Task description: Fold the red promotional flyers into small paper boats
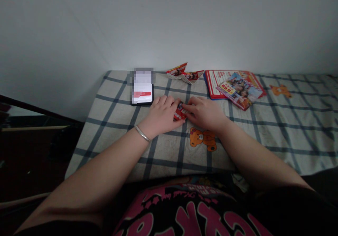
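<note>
A small piece of folded red printed paper (180, 114) lies on the checked cloth between my two hands, partly covered by them. My left hand (166, 113), with a silver bangle at the wrist, holds the paper down from the left, thumb along its near edge and fingers bent over the far side. From the right, my right hand (204, 112) has its fingertips closed on the paper's other edge. Behind them stands a folded paper shape (191, 76) with pointed ends, made of similar red printed paper.
A phone (142, 88) with a lit, partly blurred screen lies at the back left. At the back right is a stack of red printed leaflets (214, 84), with a colourful flyer (241, 91) on top. The checked cloth (163, 158) has printed bears and meets a white wall (169, 24).
</note>
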Demonstrator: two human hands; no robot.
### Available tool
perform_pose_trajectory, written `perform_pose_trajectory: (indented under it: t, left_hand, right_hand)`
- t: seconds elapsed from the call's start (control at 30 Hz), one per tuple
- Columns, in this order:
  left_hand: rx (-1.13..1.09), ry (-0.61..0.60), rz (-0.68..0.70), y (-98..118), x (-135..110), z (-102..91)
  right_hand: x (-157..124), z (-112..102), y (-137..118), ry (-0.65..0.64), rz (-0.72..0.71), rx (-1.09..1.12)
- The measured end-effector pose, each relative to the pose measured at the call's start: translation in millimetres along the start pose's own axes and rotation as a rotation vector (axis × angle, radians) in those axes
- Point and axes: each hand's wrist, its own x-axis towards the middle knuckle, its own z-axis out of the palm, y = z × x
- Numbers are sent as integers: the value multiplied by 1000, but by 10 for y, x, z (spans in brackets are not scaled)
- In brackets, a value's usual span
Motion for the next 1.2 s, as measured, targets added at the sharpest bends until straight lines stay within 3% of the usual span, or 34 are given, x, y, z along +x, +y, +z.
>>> perform_pose_trajectory:
  t: [0.5,1.2]
  left_hand:
    - [-57,45,19,-11,-67,164]
    - [-71,25,20,2,-69,175]
  right_hand:
    - [51,-133,16,-123,68,-16]
    - [-106,-329,71,-238,100,15]
